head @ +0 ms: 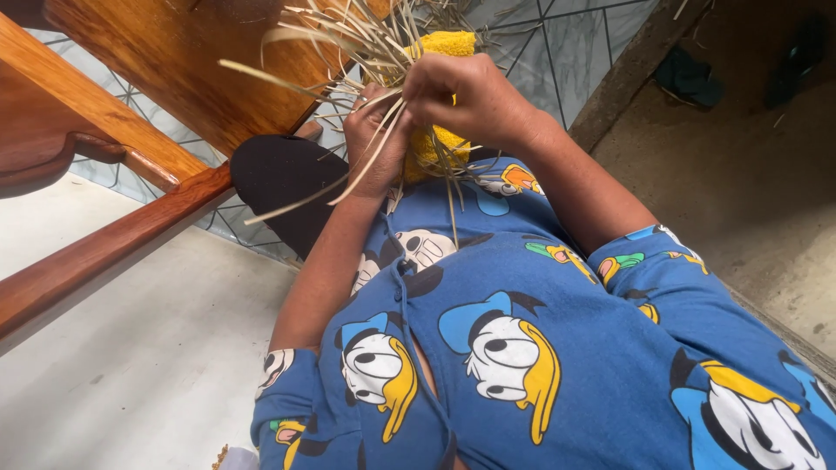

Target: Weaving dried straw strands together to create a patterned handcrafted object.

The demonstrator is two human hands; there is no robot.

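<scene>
Gripping pale straw strips point(366, 52), left hand point(376, 148), right hand point(466, 96).

I see a blue shirt point(557, 348) with short sleeves. It has cartoon ducks all over it, with white faces, yellow beaks and blue hats. Small orange and green bits show too. Both arms are bare below the sleeves.

My home, polished wooden furniture frame point(131, 165) on my left, patterned tiled floor point(566, 43) far ahead, bare concrete step point(749, 174) on my right
</scene>
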